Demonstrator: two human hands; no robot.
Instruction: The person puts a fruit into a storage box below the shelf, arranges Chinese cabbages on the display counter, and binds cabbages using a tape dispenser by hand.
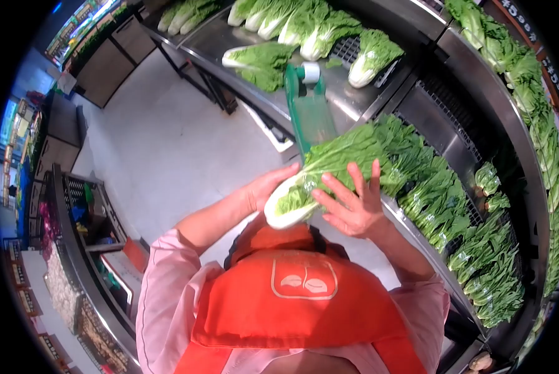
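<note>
A napa cabbage (292, 202) with a white base and green leaves lies slanted in front of my chest, its leafy end toward the upper right. My left hand (273, 186) grips it from the left side, with part of the fingers hidden beneath. Spread fingers of my right hand (353, 202) rest against the cabbage's right side. Just beyond the leaves stands a green tape dispenser (294, 109) with a white roll (310, 73) at its top, at the shelf's edge.
More napa cabbages (292, 25) lie on the metal shelf (214, 47) ahead. Bundles of leafy greens (438, 206) fill the rack at right, and a row of lettuce (535, 106) runs along the upper ledge. Another display stand (83, 262) is at left, across the grey floor (167, 131).
</note>
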